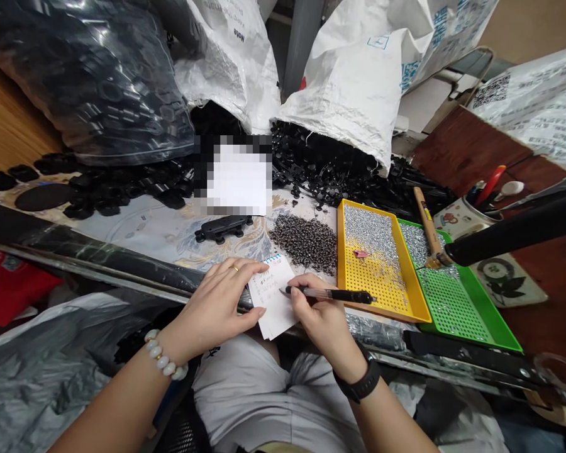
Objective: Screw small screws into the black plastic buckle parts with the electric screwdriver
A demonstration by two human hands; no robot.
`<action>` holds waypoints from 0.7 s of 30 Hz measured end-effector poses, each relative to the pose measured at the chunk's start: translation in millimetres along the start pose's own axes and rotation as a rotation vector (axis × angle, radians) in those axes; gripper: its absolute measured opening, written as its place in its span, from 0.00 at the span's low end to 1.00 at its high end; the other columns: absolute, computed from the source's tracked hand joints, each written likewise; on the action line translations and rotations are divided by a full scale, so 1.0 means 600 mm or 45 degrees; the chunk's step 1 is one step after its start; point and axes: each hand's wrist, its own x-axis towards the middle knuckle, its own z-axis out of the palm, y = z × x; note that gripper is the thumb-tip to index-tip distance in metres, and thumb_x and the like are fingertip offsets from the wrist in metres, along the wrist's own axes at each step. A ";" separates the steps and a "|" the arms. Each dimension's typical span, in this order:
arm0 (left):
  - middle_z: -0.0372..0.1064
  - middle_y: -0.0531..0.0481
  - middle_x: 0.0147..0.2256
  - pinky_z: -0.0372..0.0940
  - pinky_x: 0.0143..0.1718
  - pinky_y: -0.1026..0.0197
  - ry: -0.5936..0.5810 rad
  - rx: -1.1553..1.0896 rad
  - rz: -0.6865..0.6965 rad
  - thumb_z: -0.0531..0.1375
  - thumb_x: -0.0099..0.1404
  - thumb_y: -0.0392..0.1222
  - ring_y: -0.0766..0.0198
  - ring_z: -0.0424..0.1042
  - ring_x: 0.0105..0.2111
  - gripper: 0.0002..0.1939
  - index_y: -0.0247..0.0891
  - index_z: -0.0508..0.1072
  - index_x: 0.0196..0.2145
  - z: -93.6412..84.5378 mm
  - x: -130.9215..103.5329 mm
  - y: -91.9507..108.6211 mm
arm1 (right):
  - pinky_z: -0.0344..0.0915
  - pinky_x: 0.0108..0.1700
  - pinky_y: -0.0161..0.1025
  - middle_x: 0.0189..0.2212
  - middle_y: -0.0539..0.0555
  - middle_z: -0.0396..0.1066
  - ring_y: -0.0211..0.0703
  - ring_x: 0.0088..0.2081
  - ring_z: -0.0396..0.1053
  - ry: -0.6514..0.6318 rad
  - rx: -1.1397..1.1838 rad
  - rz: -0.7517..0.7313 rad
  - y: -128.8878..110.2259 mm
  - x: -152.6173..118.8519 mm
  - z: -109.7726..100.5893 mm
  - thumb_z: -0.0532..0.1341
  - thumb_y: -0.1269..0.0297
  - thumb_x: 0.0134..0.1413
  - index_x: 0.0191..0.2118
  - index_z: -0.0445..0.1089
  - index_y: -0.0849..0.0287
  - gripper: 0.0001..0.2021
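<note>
A small white notepad (pixel 274 314) with handwriting lies at the table's front edge, its lower part over the edge. My left hand (pixel 224 296), with a ring on one finger, rests on the pad's left side, fingers apart, thumb on the paper. My right hand (pixel 323 314) grips a black pen (pixel 353 296), its tip touching the page. Beyond the pad sit a black plastic part (pixel 224 228) and a pile of small dark metal pieces (pixel 306 242). A white sheet (pixel 240 182), partly pixelated, is behind them.
Yellow (pixel 424 308) and green (pixel 512 336) trays hold small silvery pieces at the right. A wooden-handled tool (pixel 427 220) rests over the green tray. Near it stands a cup (pixel 457 220) with pens. White sacks (pixel 353 75) and a clear bag (pixel 122 88) of black parts line the back.
</note>
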 end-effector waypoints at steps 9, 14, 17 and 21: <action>0.62 0.47 0.51 0.55 0.52 0.50 0.013 -0.003 0.011 0.57 0.57 0.44 0.53 0.57 0.53 0.25 0.42 0.59 0.52 0.000 0.000 0.000 | 0.63 0.34 0.36 0.25 0.50 0.69 0.39 0.30 0.67 0.010 -0.012 -0.026 -0.001 0.002 0.001 0.54 0.70 0.53 0.30 0.67 0.59 0.06; 0.63 0.47 0.51 0.55 0.52 0.51 0.026 -0.014 0.022 0.57 0.57 0.43 0.53 0.58 0.53 0.24 0.42 0.59 0.52 -0.001 0.000 0.000 | 0.63 0.33 0.36 0.25 0.50 0.69 0.39 0.29 0.67 0.003 0.003 0.001 -0.002 0.001 -0.001 0.53 0.69 0.52 0.29 0.67 0.58 0.06; 0.62 0.47 0.51 0.55 0.52 0.51 0.014 -0.001 0.013 0.56 0.58 0.43 0.53 0.57 0.53 0.24 0.42 0.59 0.52 -0.001 0.000 0.002 | 0.63 0.34 0.36 0.25 0.51 0.69 0.40 0.30 0.67 0.007 -0.009 0.000 0.000 0.000 0.000 0.53 0.69 0.52 0.29 0.67 0.59 0.06; 0.62 0.48 0.51 0.55 0.52 0.51 0.005 0.003 0.007 0.56 0.58 0.43 0.53 0.57 0.53 0.24 0.42 0.59 0.52 -0.002 0.000 0.003 | 0.63 0.34 0.36 0.26 0.51 0.68 0.40 0.30 0.67 0.033 -0.009 0.008 0.000 0.000 0.000 0.53 0.69 0.52 0.29 0.67 0.59 0.07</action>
